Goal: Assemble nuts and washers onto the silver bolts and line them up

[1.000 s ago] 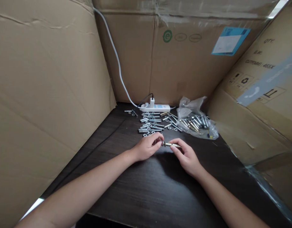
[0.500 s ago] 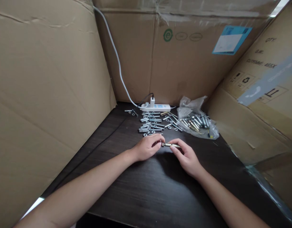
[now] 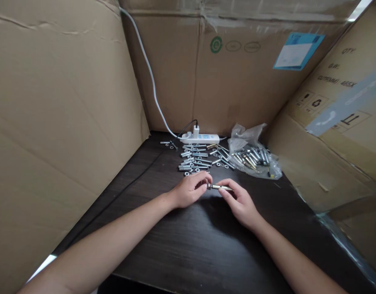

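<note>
Above the dark table I hold an expansion bolt point(image 3: 217, 187), a pale yellowish metal sleeve lying roughly level, with a hex nut point(image 3: 209, 186) at its left end. My left hand point(image 3: 192, 190) is closed, thumb and fingertips pinching at the nut end. My right hand point(image 3: 239, 201) grips the sleeve's other end between thumb and fingers, which hide part of it. Just beyond my hands lie rows of silvery bolts and sleeves point(image 3: 200, 155), with loose nuts point(image 3: 187, 174) and washers point(image 3: 226, 166) among them.
A clear plastic bag point(image 3: 275, 169) holding more bolts lies at the back right. Behind the rows is a white power strip point(image 3: 203, 139); a black cable point(image 3: 126, 188) crosses the table's left side. Cardboard walls point(image 3: 172, 73) enclose the table point(image 3: 175, 249) at the back and sides.
The nut at the left end looks slightly turned between my left fingertips. Otherwise both hands and the bolt keep their places.
</note>
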`<action>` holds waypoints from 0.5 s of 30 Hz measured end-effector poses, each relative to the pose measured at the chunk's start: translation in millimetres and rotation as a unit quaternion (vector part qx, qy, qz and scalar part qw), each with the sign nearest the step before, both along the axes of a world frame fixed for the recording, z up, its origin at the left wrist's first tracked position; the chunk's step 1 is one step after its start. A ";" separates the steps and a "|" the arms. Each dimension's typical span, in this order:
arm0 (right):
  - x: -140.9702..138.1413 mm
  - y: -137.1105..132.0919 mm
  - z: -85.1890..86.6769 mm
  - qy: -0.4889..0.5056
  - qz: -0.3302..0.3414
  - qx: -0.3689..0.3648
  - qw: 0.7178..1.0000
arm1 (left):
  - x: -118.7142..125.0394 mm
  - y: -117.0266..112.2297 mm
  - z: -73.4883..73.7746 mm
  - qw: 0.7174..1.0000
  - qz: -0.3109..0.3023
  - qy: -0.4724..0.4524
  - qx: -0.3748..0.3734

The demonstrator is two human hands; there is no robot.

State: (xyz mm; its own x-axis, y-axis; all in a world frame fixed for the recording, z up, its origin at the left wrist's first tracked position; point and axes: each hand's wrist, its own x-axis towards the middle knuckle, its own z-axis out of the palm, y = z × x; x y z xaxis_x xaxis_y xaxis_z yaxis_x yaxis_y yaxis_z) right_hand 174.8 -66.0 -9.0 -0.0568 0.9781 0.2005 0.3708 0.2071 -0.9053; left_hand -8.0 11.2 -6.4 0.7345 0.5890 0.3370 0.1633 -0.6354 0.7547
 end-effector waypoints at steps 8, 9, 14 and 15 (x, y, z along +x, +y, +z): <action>-0.5 0.3 -1.3 -0.010 0.005 0.004 1.000 | -0.7 2.0 -1.5 1.000 -0.020 0.018 -0.006; -0.4 0.3 -1.0 -0.012 0.004 0.006 1.000 | -0.7 2.3 -1.9 0.999 -0.023 0.023 -0.006; -0.1 0.3 0.1 -0.009 0.000 0.005 1.000 | -0.2 2.8 -2.0 0.998 -0.023 0.050 -0.002; 0.0 0.3 0.2 -0.007 -0.001 0.004 1.000 | -0.1 2.5 -1.6 0.999 -0.019 0.051 -0.001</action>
State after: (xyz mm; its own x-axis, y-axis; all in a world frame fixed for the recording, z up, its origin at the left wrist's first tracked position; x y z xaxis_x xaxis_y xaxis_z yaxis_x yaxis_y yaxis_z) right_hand 174.8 -65.7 -8.9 -0.0575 0.9766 0.2074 0.3839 0.2134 -0.8984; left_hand -8.2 13.7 -8.0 0.7861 0.5612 0.2589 0.2150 -0.6410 0.7368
